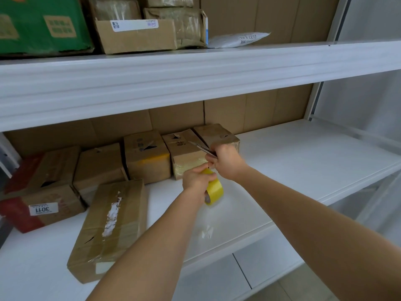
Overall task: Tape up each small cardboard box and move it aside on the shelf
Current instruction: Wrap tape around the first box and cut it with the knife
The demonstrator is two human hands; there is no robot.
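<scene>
Holding a yellow tape roll (213,187) in the left hand (196,178) and a blade (201,148) in the right hand (225,158), a person works at a partly taped small box (184,153) mid-shelf (303,161), neighbours seemingly untaped.

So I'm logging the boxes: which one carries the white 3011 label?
The red and brown box at the far left front; no other lower-shelf box shows a printed number label.

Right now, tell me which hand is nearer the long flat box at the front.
Left. The left hand, gripping the tape roll, is just right of the long flat box; the right hand, holding scissors, is farther right.
</scene>
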